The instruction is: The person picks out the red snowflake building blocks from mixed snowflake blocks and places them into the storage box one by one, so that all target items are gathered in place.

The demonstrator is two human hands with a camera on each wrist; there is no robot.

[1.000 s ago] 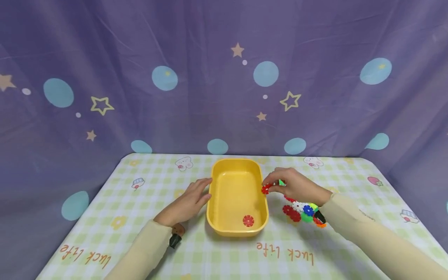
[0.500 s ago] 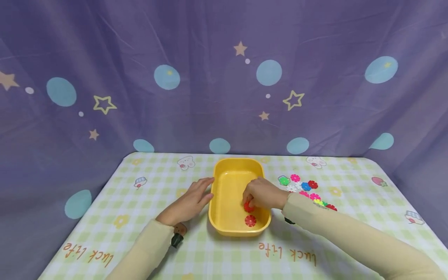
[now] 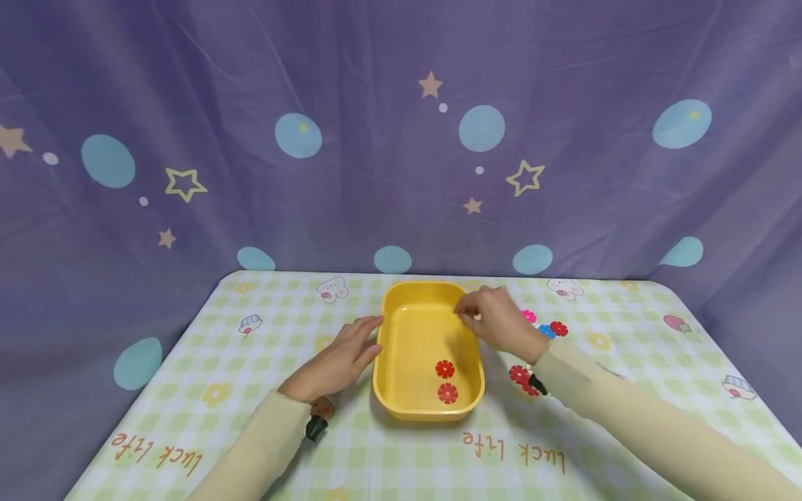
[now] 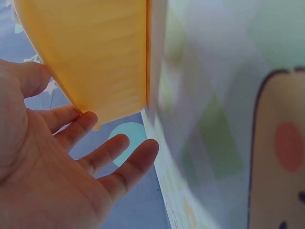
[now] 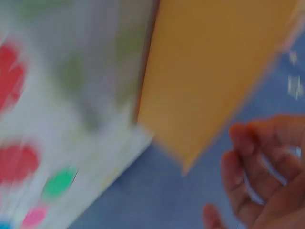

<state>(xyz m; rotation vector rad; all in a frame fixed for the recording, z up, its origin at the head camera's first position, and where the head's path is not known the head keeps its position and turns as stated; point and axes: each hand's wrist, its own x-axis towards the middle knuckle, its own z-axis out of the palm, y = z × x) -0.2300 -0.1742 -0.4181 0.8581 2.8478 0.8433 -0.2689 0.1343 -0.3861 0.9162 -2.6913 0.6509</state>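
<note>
Just then, the left hand (image 3: 332,362) touched the yellow tray (image 3: 410,344) with parted fingers; the right hand (image 3: 500,321), fingers loosely curled and free, had released a red snowflake disc (image 3: 445,369) inside, near an identical disc (image 3: 447,394)

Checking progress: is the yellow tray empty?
Not empty: two red discs lie in the yellow tray, toward its near end; most of its floor is bare.

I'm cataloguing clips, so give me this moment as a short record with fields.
Container: yellow tray on a checked tablecloth
In tray: two red flower-shaped discs
Left hand: fingertips touching the tray's left rim
Right hand: at the tray's right rim, no disc visible in it
Right of tray: loose discs, red, pink, blue, green
</note>
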